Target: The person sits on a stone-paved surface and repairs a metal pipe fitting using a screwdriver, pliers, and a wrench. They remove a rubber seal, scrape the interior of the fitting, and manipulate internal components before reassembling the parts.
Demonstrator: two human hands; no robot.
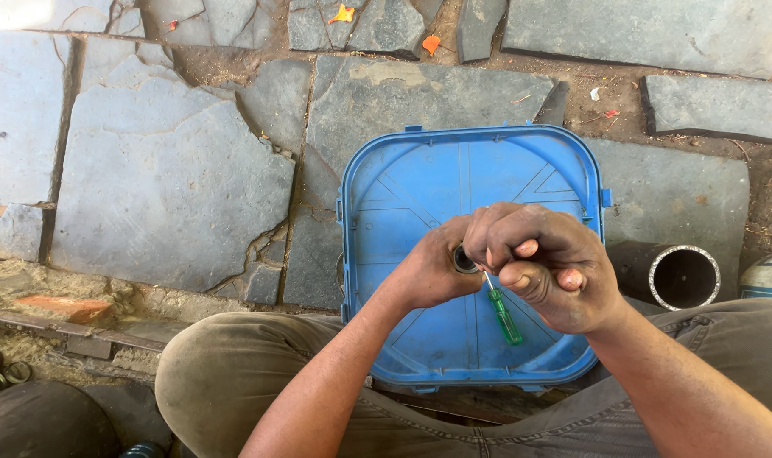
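My left hand is closed around a small dark round metal part, of which only the ring-shaped end shows. My right hand is closed over it from the right, fingers curled against the left hand. A small screwdriver with a green handle sticks out downward from between the hands; which hand grips it I cannot tell. Both hands hover over a blue square plastic lid lying on the stone ground between my knees.
A dark pipe with a pale ring end lies right of the lid. A rounded grey object sits at the right edge. Cracked stone slabs cover the ground. Dark items lie at lower left.
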